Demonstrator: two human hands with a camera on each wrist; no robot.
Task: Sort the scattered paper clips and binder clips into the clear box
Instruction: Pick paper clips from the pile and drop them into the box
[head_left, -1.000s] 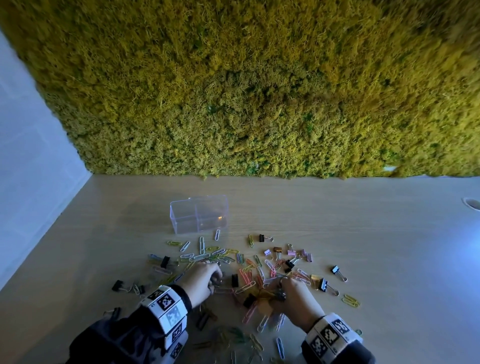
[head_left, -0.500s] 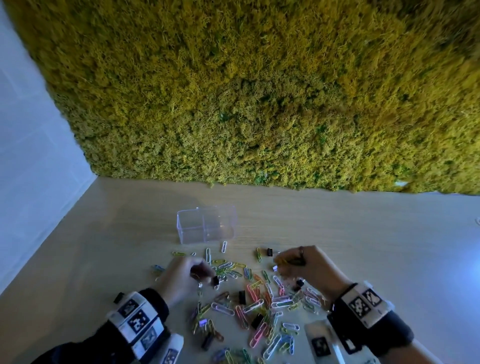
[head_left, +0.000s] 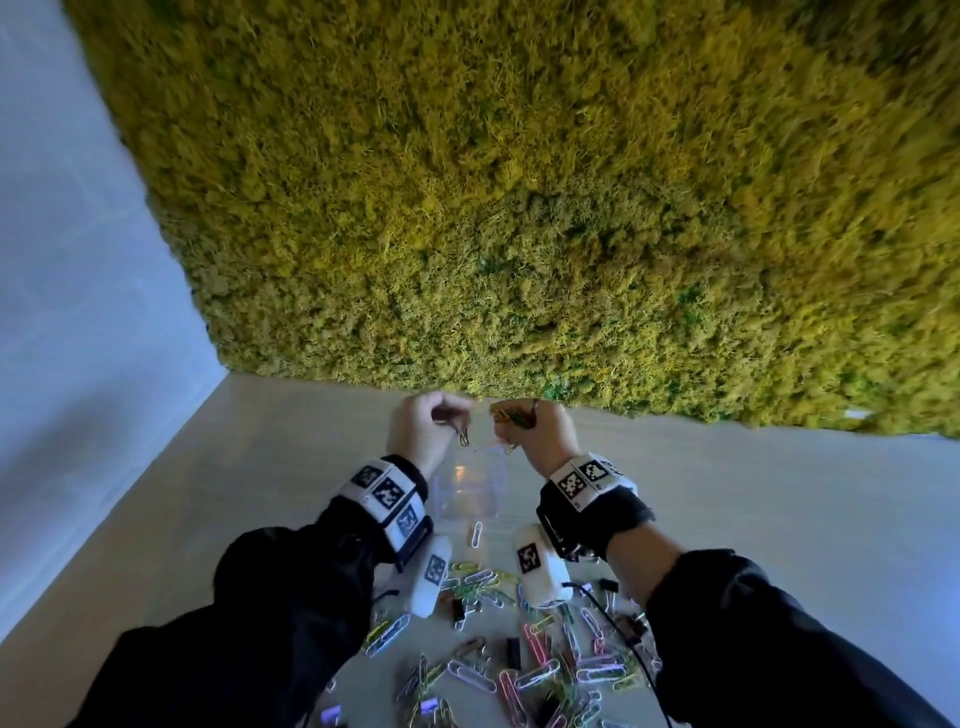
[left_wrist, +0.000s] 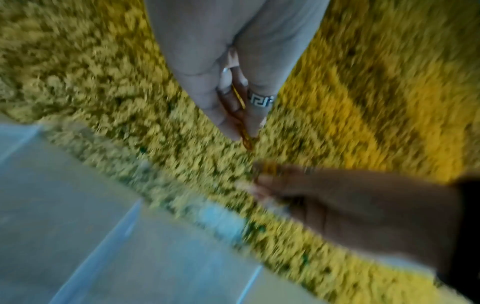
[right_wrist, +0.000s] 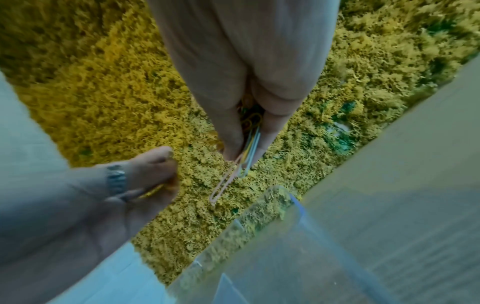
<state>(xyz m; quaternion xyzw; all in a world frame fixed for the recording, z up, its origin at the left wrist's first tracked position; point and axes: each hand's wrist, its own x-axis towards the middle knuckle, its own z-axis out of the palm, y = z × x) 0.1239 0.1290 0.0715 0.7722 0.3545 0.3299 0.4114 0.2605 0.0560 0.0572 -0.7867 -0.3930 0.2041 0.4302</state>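
The clear box (head_left: 470, 491) stands on the table between my wrists. Both hands hover just above its far side. My left hand (head_left: 453, 422) pinches a few clips, one brownish clip (head_left: 463, 436) dangling below the fingers; the left wrist view shows an orange clip (left_wrist: 245, 131) between its fingertips. My right hand (head_left: 506, 422) grips a bunch of coloured paper clips (right_wrist: 248, 148), with a pink one (right_wrist: 223, 185) hanging down over the box (right_wrist: 285, 246). Several loose paper clips (head_left: 540, 670) and black binder clips (head_left: 513, 652) lie scattered near me.
A yellow-green moss wall (head_left: 519, 208) rises right behind the hands and the box. A pale wall (head_left: 78, 312) closes the left side. The wooden table (head_left: 753, 519) stretches to the right. One single paper clip (head_left: 475, 535) lies just in front of the box.
Both hands have lifted off the clip pile and moved forward to above the clear box, each carrying clips. The head view has tilted.
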